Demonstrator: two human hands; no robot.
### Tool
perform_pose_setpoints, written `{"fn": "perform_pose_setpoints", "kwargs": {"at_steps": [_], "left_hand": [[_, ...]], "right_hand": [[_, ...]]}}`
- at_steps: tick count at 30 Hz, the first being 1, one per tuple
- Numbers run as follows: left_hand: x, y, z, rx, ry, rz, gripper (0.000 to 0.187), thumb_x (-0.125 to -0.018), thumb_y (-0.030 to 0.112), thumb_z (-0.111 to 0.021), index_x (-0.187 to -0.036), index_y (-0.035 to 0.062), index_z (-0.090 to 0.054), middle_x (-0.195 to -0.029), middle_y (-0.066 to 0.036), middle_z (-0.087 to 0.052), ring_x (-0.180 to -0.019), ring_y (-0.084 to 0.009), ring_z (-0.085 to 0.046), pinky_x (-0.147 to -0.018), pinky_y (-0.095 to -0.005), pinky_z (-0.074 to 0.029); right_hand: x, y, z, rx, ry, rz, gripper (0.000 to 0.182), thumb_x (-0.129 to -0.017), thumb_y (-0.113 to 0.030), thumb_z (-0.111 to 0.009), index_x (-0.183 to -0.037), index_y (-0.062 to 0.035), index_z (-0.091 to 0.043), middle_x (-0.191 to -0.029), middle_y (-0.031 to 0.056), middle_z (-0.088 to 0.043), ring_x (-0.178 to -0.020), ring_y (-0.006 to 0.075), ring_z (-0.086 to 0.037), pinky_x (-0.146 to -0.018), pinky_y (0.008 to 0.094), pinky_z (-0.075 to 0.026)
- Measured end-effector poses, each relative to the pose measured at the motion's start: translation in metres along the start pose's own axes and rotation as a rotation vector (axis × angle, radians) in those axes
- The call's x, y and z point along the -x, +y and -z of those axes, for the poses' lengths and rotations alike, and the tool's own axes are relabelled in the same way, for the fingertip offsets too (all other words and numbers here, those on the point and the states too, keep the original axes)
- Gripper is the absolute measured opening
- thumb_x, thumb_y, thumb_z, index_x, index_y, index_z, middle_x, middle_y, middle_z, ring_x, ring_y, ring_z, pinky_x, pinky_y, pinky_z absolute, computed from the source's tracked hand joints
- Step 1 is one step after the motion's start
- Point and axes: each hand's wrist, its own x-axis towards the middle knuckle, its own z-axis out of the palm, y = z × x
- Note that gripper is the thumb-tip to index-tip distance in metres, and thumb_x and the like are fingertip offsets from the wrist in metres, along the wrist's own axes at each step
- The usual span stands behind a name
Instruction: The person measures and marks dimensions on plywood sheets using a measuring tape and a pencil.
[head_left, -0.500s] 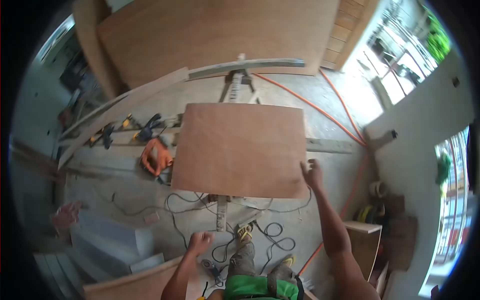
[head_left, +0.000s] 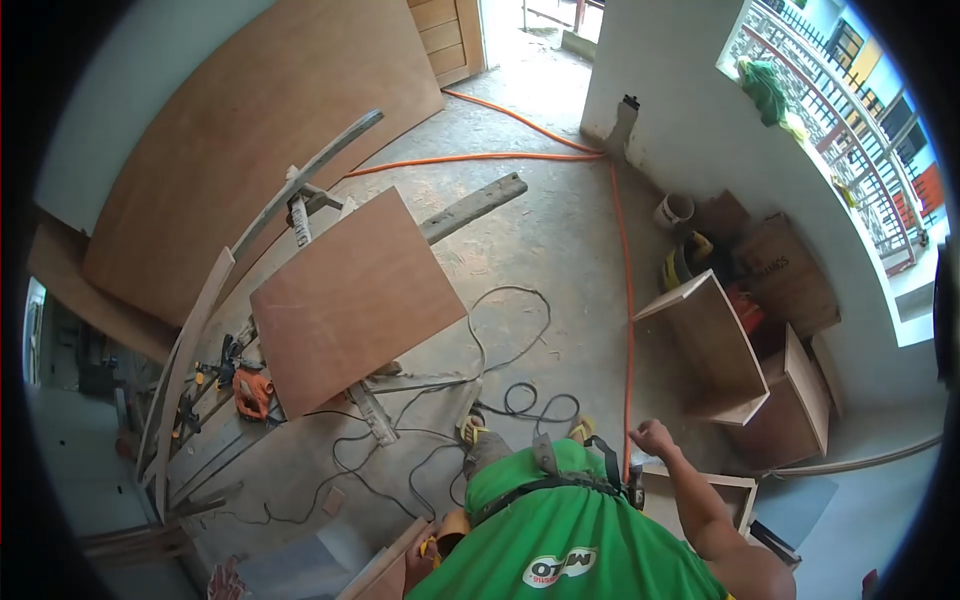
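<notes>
At my left hip, my left hand (head_left: 417,562) is closed around a small yellow tool (head_left: 430,548) beside a brown pouch (head_left: 454,528); its fingers are partly hidden, and the kind of tool cannot be made out. My right hand (head_left: 652,438) is raised out to the right, fingers curled, with nothing visible in it. It hangs near the orange hose (head_left: 627,400) and away from the wood. Ahead on the left, a rectangular plywood panel (head_left: 355,300) lies across the wooden supports (head_left: 374,412). An orange power tool (head_left: 253,393) sits against its left edge.
Dark cords (head_left: 350,450) loop over the floor near my feet. Open wooden boxes (head_left: 710,350) stand at the right, by a white bucket (head_left: 674,209). A large plywood sheet (head_left: 270,120) leans on the back wall. Long strips of wood (head_left: 195,340) lie at the left.
My view has swung right, so the panel now appears further left and turned. My right hand has left the panel's edge and curled. My left hand has drawn back to my waist.
</notes>
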Motion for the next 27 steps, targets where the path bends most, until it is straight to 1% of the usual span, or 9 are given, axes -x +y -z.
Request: {"fn": "perform_pose_setpoints", "kwargs": {"at_steps": [2,3,8,9,12,14,17,24,27], "left_hand": [[0.013,0.007,-0.017,0.012,0.136,0.010,0.030,-0.089,0.026,-0.063,-0.105,0.0011,-0.061,-0.086,-0.008,-0.067,-0.076,-0.0137,-0.063,-0.069,-0.0298,-0.049],[0.021,0.012,-0.027,0.020,0.202,0.014,0.030,-0.089,0.026,-0.062,-0.105,0.0011,-0.061,-0.086,-0.008,-0.067,-0.076,-0.0141,-0.063,-0.069,-0.0300,-0.049],[0.005,0.214,-0.069,-0.811,-0.202,0.282,0.027,-0.084,0.024,-0.067,-0.096,0.0001,-0.063,-0.070,-0.006,-0.062,-0.067,-0.0148,-0.060,-0.065,-0.0287,-0.048],[-0.006,0.227,-0.079,-0.744,-0.110,0.166,0.028,-0.081,0.023,-0.068,-0.094,-0.0005,-0.062,-0.074,-0.007,-0.063,-0.070,-0.0174,-0.061,-0.066,-0.0291,-0.049],[-0.058,0.248,-0.121,-0.148,-0.043,0.008,0.030,-0.079,0.022,-0.064,-0.099,-0.0004,-0.058,-0.092,-0.014,-0.066,-0.079,-0.0268,-0.064,-0.073,-0.0334,-0.050],[-0.075,0.291,-0.197,0.598,-0.075,-0.029,0.037,-0.081,0.021,-0.055,-0.111,-0.0002,-0.053,-0.099,-0.019,-0.063,-0.086,-0.0281,-0.063,-0.077,-0.0360,-0.051],[-0.101,0.300,-0.288,0.716,-0.168,-0.142,0.040,-0.084,0.023,-0.045,-0.118,0.0023,-0.046,-0.105,-0.018,-0.061,-0.099,-0.0281,-0.060,-0.085,-0.0366,-0.049],[-0.115,0.307,-0.383,0.093,-0.279,-0.313,0.045,-0.085,0.015,-0.048,-0.125,-0.0034,-0.044,-0.116,-0.018,-0.054,-0.106,-0.0272,-0.055,-0.090,-0.0344,-0.044],[-0.115,0.319,-0.395,-0.725,-0.015,-1.279,0.055,-0.088,0.025,-0.051,-0.136,0.0020,-0.037,-0.123,-0.025,-0.051,-0.107,-0.0415,-0.053,-0.092,-0.0456,-0.041]], "right_hand": [[-0.003,0.067,-0.004,-0.094,0.120,-0.026,0.039,-0.082,-0.035,-0.064,-0.086,0.0042,-0.066,-0.067,0.0183,-0.066,-0.059,0.0268,-0.067,-0.059,0.0368,-0.054],[0.001,0.084,0.003,-0.195,0.116,-0.150,0.042,-0.079,-0.037,-0.066,-0.089,0.0036,-0.067,-0.083,0.0236,-0.067,-0.085,0.0358,-0.067,-0.080,0.0402,-0.051],[0.013,0.089,0.028,-0.383,0.329,-0.006,0.037,-0.083,-0.033,-0.063,-0.084,0.0037,-0.063,-0.077,0.0187,-0.066,-0.072,0.0277,-0.067,-0.067,0.0354,-0.052],[0.022,0.063,0.046,-0.363,0.466,0.145,0.037,-0.085,-0.033,-0.062,-0.081,0.0045,-0.062,-0.071,0.0158,-0.065,-0.065,0.0220,-0.067,-0.061,0.0327,-0.052],[0.035,-0.013,0.071,-0.818,0.203,0.382,0.020,-0.090,-0.018,-0.062,-0.087,0.0019,-0.060,-0.070,0.0081,-0.062,-0.065,0.0105,-0.059,-0.059,0.0265,-0.048],[0.056,-0.062,0.085,-0.866,-0.055,0.499,0.029,-0.094,-0.027,-0.055,-0.095,0.0018,-0.058,-0.075,0.0064,-0.061,-0.066,0.0140,-0.062,-0.055,0.0263,-0.048],[0.096,-0.104,0.103,-1.141,-0.539,0.511,0.041,-0.099,-0.040,-0.042,-0.100,-0.0008,-0.055,-0.084,0.0054,-0.060,-0.067,0.0128,-0.063,-0.054,0.0258,-0.052],[0.076,-0.083,0.090,-1.401,0.253,0.442,0.037,-0.095,-0.034,-0.054,-0.108,-0.0009,-0.047,-0.072,0.0069,-0.059,-0.060,0.0109,-0.058,-0.049,0.0261,-0.047],[0.081,-0.065,0.102,-1.227,0.300,0.292,0.038,-0.093,-0.037,-0.057,-0.102,-0.0014,-0.047,-0.065,0.0078,-0.058,-0.054,0.0114,-0.058,-0.046,0.0252,-0.046]]}}
